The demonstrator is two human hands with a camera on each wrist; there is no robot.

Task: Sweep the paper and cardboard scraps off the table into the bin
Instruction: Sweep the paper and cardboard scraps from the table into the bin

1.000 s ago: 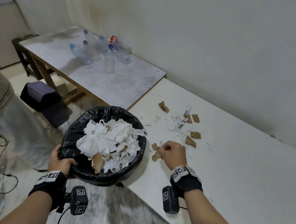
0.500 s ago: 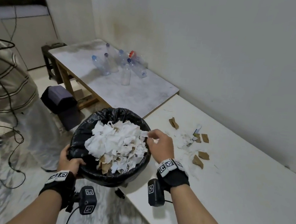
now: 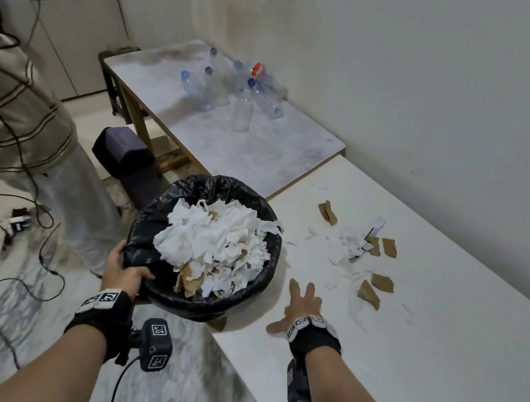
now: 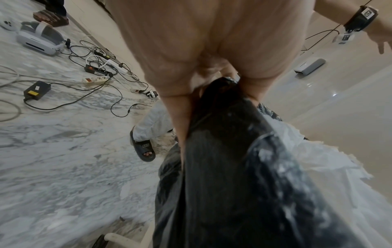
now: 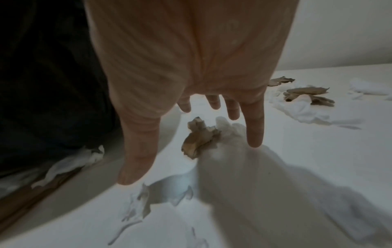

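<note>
A bin lined with a black bag (image 3: 261, 244), heaped with white paper and cardboard, is held against the white table's (image 3: 421, 356) left edge. My left hand (image 3: 126, 272) grips its near rim, thumb inside; the left wrist view shows the fingers curled round the bag (image 4: 222, 151). My right hand (image 3: 301, 302) hovers flat over the table beside the bin, fingers spread and holding nothing. Below its fingers lie a crumpled cardboard scrap (image 5: 199, 139) and white paper (image 5: 230, 132). Farther right are a white paper pile (image 3: 345, 248) and cardboard pieces (image 3: 368, 293).
A lower grey table (image 3: 217, 140) with several plastic bottles (image 3: 241, 113) stands behind the bin. Another person (image 3: 17, 100) stands at the left. Cables (image 3: 16, 235) and power strips cover the marble floor. A wall runs along the white table's far side.
My right hand carried a fistful of scraps from the table to the bin rim, let them go, and has come back over the table with its fingers spread. The left hand kept its hold.
</note>
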